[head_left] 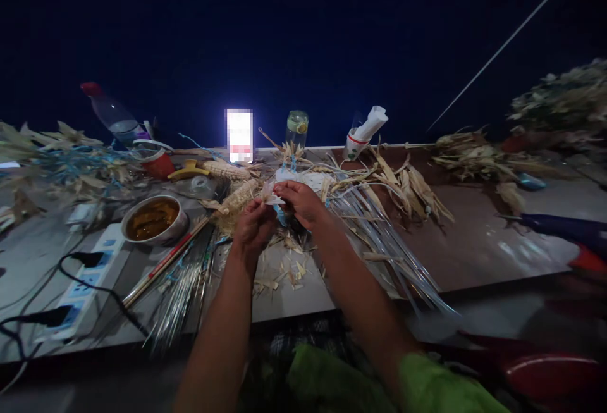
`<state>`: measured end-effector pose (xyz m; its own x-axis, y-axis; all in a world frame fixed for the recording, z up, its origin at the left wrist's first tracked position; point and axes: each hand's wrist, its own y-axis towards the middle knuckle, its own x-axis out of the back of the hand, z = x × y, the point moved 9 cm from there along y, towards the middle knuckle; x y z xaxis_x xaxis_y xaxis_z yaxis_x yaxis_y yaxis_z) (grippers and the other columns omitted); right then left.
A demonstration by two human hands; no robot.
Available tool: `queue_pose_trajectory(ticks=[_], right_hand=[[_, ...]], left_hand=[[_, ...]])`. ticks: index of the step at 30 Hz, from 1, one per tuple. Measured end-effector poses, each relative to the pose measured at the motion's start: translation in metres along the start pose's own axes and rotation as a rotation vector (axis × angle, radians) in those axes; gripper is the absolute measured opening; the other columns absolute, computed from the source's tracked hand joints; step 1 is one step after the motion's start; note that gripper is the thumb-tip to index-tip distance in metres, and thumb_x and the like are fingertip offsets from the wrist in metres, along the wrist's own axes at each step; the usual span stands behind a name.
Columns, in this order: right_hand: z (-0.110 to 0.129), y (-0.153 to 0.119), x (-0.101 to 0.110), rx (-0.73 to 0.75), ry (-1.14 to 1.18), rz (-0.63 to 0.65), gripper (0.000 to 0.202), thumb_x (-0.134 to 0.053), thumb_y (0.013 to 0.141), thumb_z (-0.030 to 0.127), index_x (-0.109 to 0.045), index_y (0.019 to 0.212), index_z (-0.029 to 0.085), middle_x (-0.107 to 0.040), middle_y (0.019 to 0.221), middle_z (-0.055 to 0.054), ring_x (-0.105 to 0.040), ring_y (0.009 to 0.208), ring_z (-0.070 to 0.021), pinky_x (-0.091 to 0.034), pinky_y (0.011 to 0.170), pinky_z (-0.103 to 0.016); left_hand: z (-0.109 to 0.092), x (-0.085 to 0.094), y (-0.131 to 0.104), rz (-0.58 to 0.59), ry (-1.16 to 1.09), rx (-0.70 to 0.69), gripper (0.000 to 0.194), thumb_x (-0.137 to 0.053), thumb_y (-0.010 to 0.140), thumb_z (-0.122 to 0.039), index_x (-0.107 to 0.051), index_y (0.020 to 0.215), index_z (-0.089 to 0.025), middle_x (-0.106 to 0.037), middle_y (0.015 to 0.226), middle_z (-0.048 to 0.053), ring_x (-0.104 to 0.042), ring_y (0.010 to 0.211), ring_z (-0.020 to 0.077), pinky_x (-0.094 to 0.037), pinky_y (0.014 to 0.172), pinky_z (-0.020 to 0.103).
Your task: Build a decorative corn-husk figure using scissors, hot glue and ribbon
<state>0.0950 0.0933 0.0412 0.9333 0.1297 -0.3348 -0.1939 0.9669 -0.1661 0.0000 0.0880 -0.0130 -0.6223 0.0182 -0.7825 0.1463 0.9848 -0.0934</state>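
A pale, thin piece of corn husk (271, 195) is pinched between my two hands over the middle of the table. My left hand (255, 222) grips its lower left side with closed fingers. On the other side, the fingertips of my right hand (302, 201) are closed on the husk's edge. Left of my hands lie a corn cob (239, 201) and another corn cob (226, 169). Under and in front of them are husk scraps (284, 274) and bits of blue string. What lies directly beneath my right palm is hidden.
At left are a power strip (88, 286) with cords, a bowl of brown stuff (154, 220) and a bundle of thin wires (183, 299). Clear rods (393, 245) and dried husks (417, 195) lie to the right. A lit screen (239, 135) and a jar (297, 127) stand behind.
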Motion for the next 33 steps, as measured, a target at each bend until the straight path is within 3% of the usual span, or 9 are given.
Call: queue_pose_trajectory(ticks=[12, 20, 33], right_hand=[[-0.009, -0.001, 0.005, 0.019, 0.056, -0.072, 0.026, -0.069, 0.057, 0.035, -0.06, 0.073, 0.016, -0.055, 0.063, 0.005, -0.041, 0.045, -0.002, -0.029, 0.044, -0.017], [-0.006, -0.005, 0.012, 0.022, 0.046, -0.085, 0.028, -0.068, 0.057, 0.037, -0.06, 0.074, 0.016, -0.055, 0.062, 0.005, -0.04, 0.045, -0.0024, -0.027, 0.043, -0.017], [-0.01, -0.002, 0.014, 0.027, 0.026, -0.084, 0.027, -0.067, 0.059, 0.035, -0.06, 0.074, 0.014, -0.054, 0.06, 0.005, -0.042, 0.044, -0.002, -0.028, 0.043, -0.017]], left_hand=[[-0.003, -0.002, 0.003, 0.048, 0.003, -0.016, 0.021, -0.075, 0.057, -0.014, -0.06, 0.071, -0.014, -0.06, 0.063, -0.001, -0.055, 0.059, 0.0071, -0.045, 0.061, 0.02], [-0.003, 0.003, 0.002, -0.014, -0.002, -0.018, 0.024, -0.077, 0.054, -0.013, -0.058, 0.068, -0.015, -0.059, 0.058, -0.002, -0.055, 0.056, 0.0076, -0.046, 0.06, 0.021], [-0.003, 0.005, 0.003, 0.013, 0.007, -0.02, 0.024, -0.077, 0.054, -0.013, -0.057, 0.068, -0.015, -0.056, 0.056, -0.003, -0.054, 0.055, 0.0065, -0.045, 0.061, 0.02]])
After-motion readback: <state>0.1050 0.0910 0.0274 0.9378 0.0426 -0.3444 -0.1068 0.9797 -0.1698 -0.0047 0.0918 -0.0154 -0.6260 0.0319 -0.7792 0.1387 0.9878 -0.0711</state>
